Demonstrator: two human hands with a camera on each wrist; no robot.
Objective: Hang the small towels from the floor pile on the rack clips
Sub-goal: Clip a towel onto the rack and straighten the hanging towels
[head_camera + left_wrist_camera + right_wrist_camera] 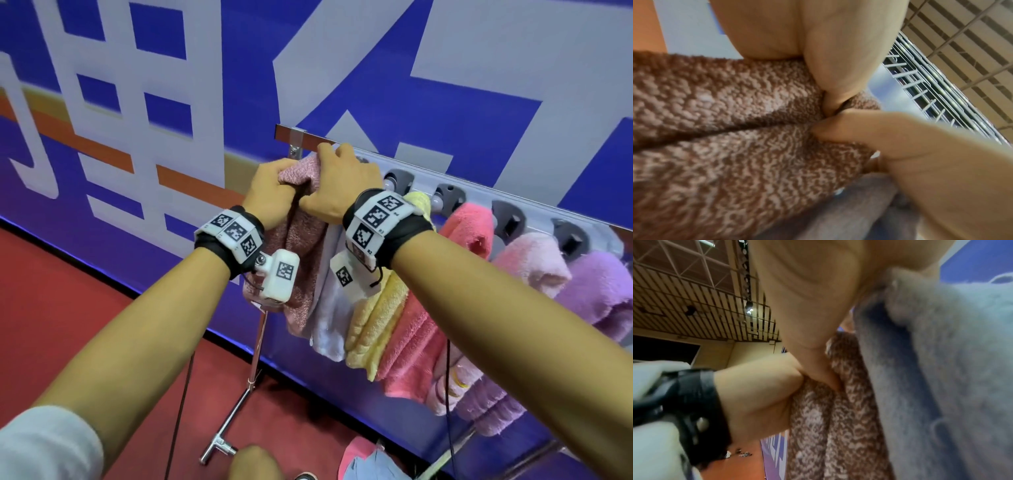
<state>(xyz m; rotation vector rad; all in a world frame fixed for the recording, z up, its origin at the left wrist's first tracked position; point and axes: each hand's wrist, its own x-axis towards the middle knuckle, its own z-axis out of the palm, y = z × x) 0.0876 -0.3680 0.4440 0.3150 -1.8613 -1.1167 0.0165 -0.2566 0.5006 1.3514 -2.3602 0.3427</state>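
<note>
A mottled dusty-pink towel (301,240) hangs at the left end of the rack bar (308,136). My left hand (270,197) grips its bunched top from the left, and my right hand (337,186) grips it from the right, up against the bar. The clip behind the hands is hidden. In the left wrist view my fingers (838,78) pinch the towel (725,129). In the right wrist view my thumb (818,363) presses into its folds (840,418). A small pile of towels (366,460) lies on the red floor below.
To the right hang a pale lilac towel (329,308), a yellow (376,318), a coral (418,329), a light pink (529,263) and a purple towel (596,291) from grey clips (399,180). The rack's metal leg (255,359) stands below on the floor. A blue banner wall (239,68) is behind.
</note>
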